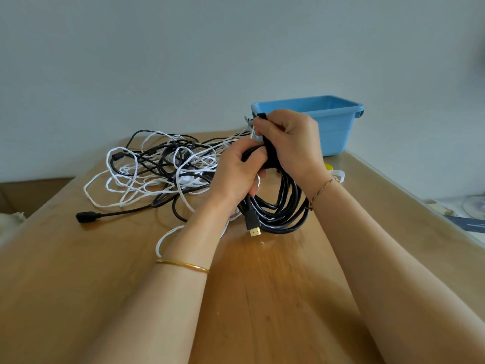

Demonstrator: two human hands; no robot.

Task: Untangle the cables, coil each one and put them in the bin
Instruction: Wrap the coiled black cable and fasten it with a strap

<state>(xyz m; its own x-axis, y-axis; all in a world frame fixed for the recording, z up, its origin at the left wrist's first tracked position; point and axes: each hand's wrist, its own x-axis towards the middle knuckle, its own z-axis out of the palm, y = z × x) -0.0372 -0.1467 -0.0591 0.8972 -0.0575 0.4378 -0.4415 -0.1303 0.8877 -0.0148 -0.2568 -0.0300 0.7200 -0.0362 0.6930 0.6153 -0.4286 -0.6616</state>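
while the tangle is lying on the table, the left hand is gripping the black coil so its loops are keeping together, and the right hand is clenching a strap around its top, probably binding it for the bin just behind.

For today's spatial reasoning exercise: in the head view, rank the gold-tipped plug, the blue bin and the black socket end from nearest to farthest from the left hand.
1. Gold-tipped plug: just below the left hand.
2. Blue bin: behind, to the right.
3. Black socket end: far left on the table.
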